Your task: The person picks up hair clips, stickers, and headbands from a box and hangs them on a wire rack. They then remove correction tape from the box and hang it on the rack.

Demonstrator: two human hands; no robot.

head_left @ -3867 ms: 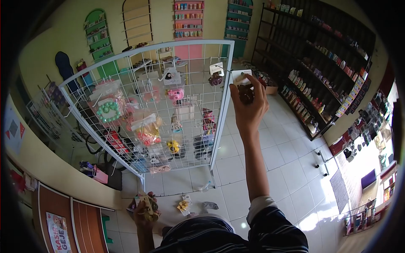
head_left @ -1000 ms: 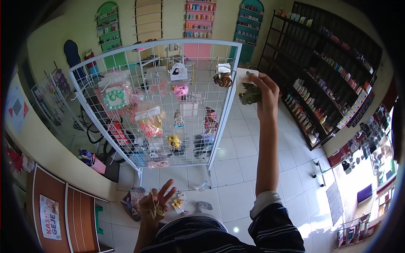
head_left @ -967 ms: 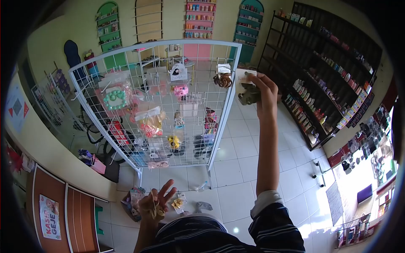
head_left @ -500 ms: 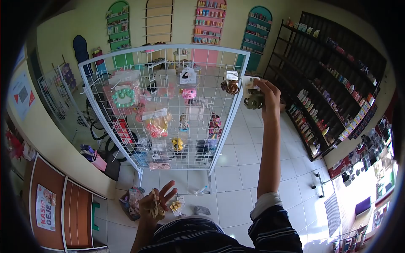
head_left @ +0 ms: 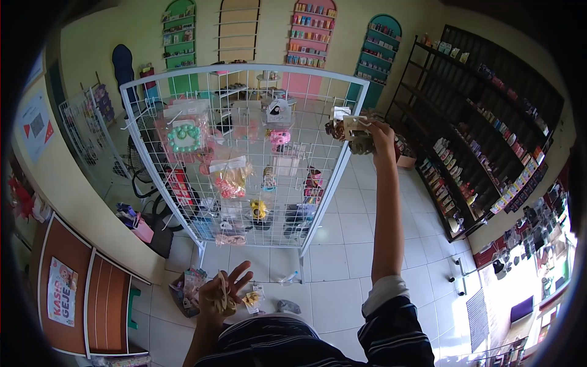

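My right hand point(head_left: 383, 137), arm stretched forward, pinches the card of an olive-green hair claw clip point(head_left: 362, 145) at the upper right edge of a white wire grid rack point(head_left: 362, 98). The clip overlaps a brown hair claw clip point(head_left: 335, 129) that hangs there on a hook. Low in front of my body, my left hand point(head_left: 215, 300) is closed around a beige hair clip point(head_left: 227, 292), with a couple of fingers extended. Bagged hair accessories hang on the rack, among them a mint-green beaded piece point(head_left: 185, 138) and a pink item point(head_left: 279, 137).
Below on the tiled floor point(head_left: 342, 263) stand a box of packaged goods point(head_left: 186, 293) and a carded gold item point(head_left: 251, 299), with a grey bundle point(head_left: 288, 306) beside it. A brown counter point(head_left: 110, 300) is at left. Dark shelves point(head_left: 428, 110) of products line the right.
My right hand has moved left with the olive-green claw clip, bringing it to the rack's edge by the brown clip. My left hand keeps its hold; the view has shifted slightly.
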